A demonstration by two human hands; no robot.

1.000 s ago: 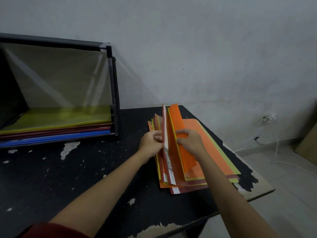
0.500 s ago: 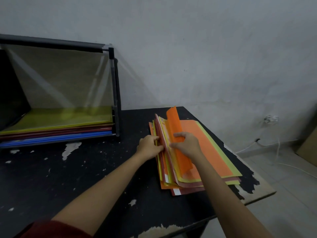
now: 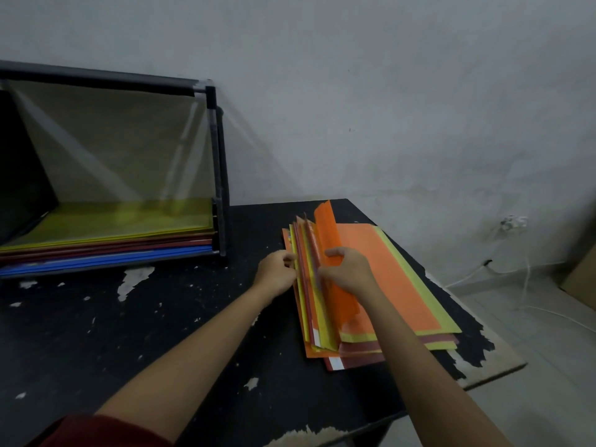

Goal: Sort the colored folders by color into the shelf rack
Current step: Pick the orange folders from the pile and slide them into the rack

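Note:
A stack of orange, yellow and dark red folders (image 3: 396, 279) lies on the right part of the black table. My right hand (image 3: 348, 271) holds up an orange folder flap (image 3: 332, 240) that stands tilted over the stack. My left hand (image 3: 279, 272) pinches the left edges of the lower folders. The shelf rack (image 3: 214, 175) stands at the back left, with yellow folders (image 3: 122, 221) on top of dark red folders (image 3: 106, 245) and blue folders (image 3: 96, 258) on its bottom shelf.
The black table (image 3: 113, 333) has chipped paint and a broken right corner (image 3: 490, 359). A white wall rises behind. On the floor to the right run white cables (image 3: 529, 279), and a cardboard piece (image 3: 580, 279) leans at the far right.
The lifted bundle of folders has dropped lower onto the stack. My right hand now holds only the orange flap, and my left hand has slid a little left along the stack's edge.

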